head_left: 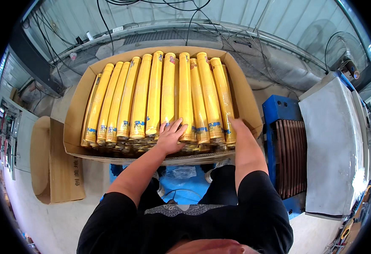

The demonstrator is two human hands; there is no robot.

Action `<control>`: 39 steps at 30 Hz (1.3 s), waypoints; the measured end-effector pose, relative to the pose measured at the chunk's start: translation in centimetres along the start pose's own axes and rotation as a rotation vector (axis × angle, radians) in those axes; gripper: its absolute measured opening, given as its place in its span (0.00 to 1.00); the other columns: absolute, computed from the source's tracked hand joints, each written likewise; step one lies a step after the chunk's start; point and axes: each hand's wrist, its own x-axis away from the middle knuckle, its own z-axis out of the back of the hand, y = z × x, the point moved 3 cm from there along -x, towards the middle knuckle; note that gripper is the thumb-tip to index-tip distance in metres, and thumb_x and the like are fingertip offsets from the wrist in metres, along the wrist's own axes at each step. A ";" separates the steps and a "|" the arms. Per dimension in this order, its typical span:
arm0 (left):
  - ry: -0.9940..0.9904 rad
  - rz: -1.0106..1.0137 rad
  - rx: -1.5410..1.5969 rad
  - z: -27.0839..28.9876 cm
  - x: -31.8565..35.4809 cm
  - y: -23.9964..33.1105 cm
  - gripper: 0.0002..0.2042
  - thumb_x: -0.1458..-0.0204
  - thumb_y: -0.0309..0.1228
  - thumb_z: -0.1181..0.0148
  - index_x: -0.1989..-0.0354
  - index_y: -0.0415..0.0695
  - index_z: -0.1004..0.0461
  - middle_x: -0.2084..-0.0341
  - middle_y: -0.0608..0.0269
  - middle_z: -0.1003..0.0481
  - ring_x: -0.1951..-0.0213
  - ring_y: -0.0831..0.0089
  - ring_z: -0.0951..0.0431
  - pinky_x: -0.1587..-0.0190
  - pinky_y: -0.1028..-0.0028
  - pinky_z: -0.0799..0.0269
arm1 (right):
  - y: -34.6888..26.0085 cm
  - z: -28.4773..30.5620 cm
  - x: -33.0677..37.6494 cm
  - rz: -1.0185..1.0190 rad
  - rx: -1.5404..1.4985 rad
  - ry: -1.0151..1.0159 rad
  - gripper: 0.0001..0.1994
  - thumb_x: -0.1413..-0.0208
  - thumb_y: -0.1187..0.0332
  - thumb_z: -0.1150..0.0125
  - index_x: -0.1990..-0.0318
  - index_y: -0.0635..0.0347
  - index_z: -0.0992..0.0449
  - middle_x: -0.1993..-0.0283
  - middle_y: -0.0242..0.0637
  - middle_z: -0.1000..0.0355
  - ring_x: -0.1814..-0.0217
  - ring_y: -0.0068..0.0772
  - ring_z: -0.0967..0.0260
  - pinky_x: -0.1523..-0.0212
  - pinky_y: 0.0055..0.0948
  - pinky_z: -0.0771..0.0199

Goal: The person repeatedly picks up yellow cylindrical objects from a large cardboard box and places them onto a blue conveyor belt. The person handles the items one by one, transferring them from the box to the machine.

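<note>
In front of me is a large open cardboard box (248, 101) packed with yellow tubes (141, 99), long and wrapped in shiny printed film. They lie side by side in a row, pointing away from me, with more layers beneath. My left hand (171, 136) rests over the near ends of the middle tubes, its fingers spread and apart. At the right end of the row, my right hand (238, 126) touches the side of the last tube (224, 99). Most of its fingers are hidden between that tube and the box wall, so its grip does not show.
A smaller cardboard box (67, 178) stands on the floor to the left. On the right is a blue-framed machine with brown slats (291, 158) beside a grey cabinet (331, 148). A fan (344, 55) stands behind it. Loose cables (219, 34) run along the back wall.
</note>
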 end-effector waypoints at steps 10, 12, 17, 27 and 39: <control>0.036 0.046 0.009 -0.5 0.9 -1.1 0.37 0.64 0.42 0.32 0.40 0.54 0.38 0.36 0.59 0.47 0.38 0.58 0.41 0.36 0.50 0.59 | -4.1 0.6 6.0 0.049 0.335 -0.441 0.32 0.43 0.43 0.53 0.47 0.68 0.31 0.54 0.51 0.27 0.59 0.42 0.26 0.63 0.38 0.25; 0.028 0.039 -0.002 -0.4 0.9 -0.8 0.37 0.64 0.42 0.32 0.40 0.54 0.38 0.36 0.59 0.46 0.38 0.58 0.41 0.36 0.50 0.59 | -3.1 -0.2 5.0 0.090 0.365 -0.412 0.30 0.40 0.47 0.57 0.46 0.67 0.32 0.49 0.52 0.31 0.53 0.43 0.29 0.57 0.39 0.28; 0.023 0.026 -0.024 -0.2 1.2 -1.5 0.39 0.65 0.43 0.32 0.40 0.53 0.39 0.35 0.59 0.47 0.38 0.58 0.42 0.36 0.52 0.58 | -2.6 -2.9 3.9 0.246 0.518 -0.359 0.27 0.39 0.55 0.62 0.38 0.64 0.41 0.35 0.52 0.44 0.34 0.48 0.44 0.36 0.40 0.44; -0.083 0.086 -0.188 -0.3 1.1 -0.8 0.42 0.61 0.45 0.35 0.36 0.48 0.45 0.34 0.57 0.49 0.33 0.62 0.51 0.34 0.53 0.61 | -3.1 8.6 27.2 0.891 -0.081 0.370 0.24 0.51 0.60 0.40 0.48 0.65 0.31 0.46 0.51 0.33 0.42 0.52 0.38 0.40 0.41 0.40; -0.006 0.100 -0.357 -3.2 1.6 -3.0 0.39 0.62 0.35 0.33 0.37 0.47 0.43 0.35 0.58 0.49 0.34 0.55 0.51 0.37 0.54 0.49 | 21.1 2.9 44.3 0.492 0.096 0.355 0.22 0.56 0.60 0.40 0.51 0.53 0.29 0.40 0.37 0.38 0.35 0.44 0.47 0.38 0.44 0.45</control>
